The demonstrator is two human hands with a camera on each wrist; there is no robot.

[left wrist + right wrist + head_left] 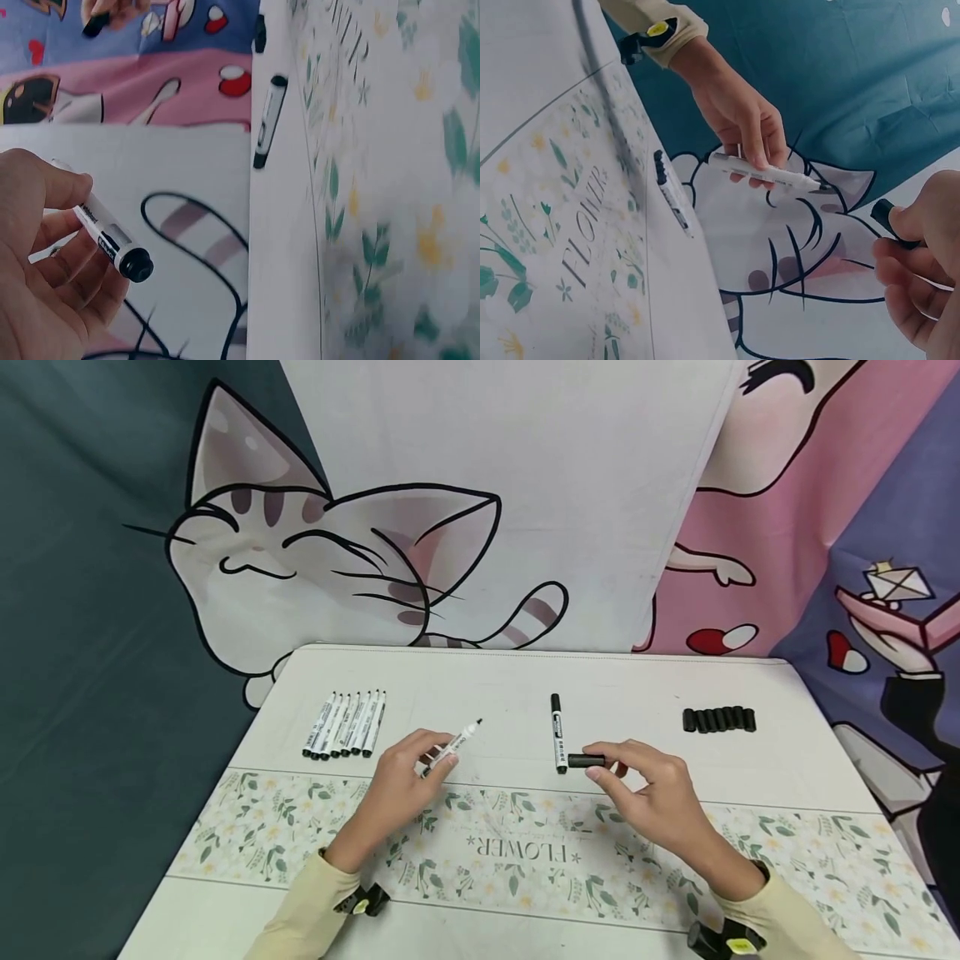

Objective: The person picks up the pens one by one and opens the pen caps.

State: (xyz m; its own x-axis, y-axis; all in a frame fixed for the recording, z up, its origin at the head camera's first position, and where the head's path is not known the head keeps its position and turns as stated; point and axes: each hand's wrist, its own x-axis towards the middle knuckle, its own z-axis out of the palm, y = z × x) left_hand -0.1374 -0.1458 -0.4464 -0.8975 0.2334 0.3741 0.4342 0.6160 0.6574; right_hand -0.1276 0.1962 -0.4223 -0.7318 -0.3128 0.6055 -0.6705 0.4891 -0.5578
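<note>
My left hand pinches a white marker between thumb and fingers. Its bare dark tip points up and away to the right, and its black end shows in the left wrist view. With thumb and fingertips my right hand holds a black marker cap, lying sideways in the head view and apart from the held marker. Just left of the cap, a capped marker lies on the table, its black cap towards the back.
Several uncapped markers lie side by side at the left of the table, tips towards the back. A row of several black caps lies at the right. A floral strip crosses the white table. Printed cloth hangs behind.
</note>
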